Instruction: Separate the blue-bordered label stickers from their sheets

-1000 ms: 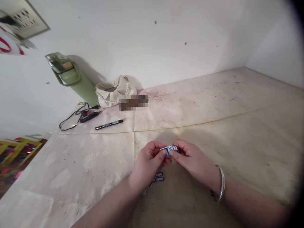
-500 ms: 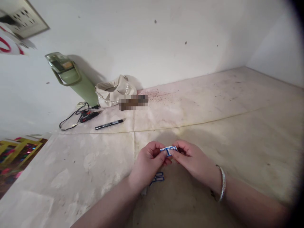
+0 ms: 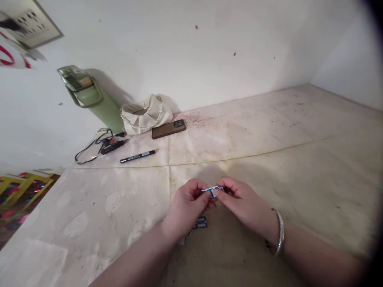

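Between my two hands is a small flat white piece with blue outlines (image 3: 213,191); its exact kind I cannot make out. My left hand (image 3: 191,199) pinches its left end between thumb and fingers. On the right end, my right hand (image 3: 239,197) grips it the same way, both thumbs on the face toward me. On the cloth below my left hand lies another blue-outlined piece (image 3: 201,224), partly covered by that hand and wrist. A silvery bangle (image 3: 280,231) circles my right wrist.
Toward the wall stand a green bottle (image 3: 95,97) and a cream handbag (image 3: 143,115) with a pearl strap. A phone (image 3: 166,130), a black marker (image 3: 137,156) and a corded black-and-red tool (image 3: 110,146) lie nearer. Colourful packages (image 3: 26,191) are at lower left.
The held piece has tilted slightly, so its blue-outlined face shows less. Both hands stay in nearly the same place.
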Motion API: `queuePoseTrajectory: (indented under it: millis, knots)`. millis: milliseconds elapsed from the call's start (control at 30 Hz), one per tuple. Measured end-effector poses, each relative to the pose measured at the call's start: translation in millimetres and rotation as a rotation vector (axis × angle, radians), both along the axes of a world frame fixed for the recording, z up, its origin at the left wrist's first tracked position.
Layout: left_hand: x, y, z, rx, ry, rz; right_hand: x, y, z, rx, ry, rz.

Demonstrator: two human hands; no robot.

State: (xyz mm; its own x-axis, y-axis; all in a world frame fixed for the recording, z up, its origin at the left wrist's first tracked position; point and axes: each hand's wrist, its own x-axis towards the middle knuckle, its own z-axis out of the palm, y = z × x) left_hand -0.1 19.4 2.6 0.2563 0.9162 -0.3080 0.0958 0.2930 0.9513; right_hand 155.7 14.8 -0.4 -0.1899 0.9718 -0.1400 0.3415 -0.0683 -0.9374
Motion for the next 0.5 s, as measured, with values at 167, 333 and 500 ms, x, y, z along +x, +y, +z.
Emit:
queuePoseTrajectory:
  millis: [167,333,500]
  knots:
    - [0.5,-0.7,1.0,-0.029,-0.004,0.017,1.0,-0.2,-1.3,-0.015,0.021,-0.009]
    - [-0.8,-0.8,-1.2,-0.019,0.011,0.007,0.6,-2.6,-2.9,0.019,-0.065,0.081]
    - [0.4,-0.5,-1.7,-0.026,0.000,-0.002,-0.2,-2.4,-3.5,0.036,-0.091,0.058]
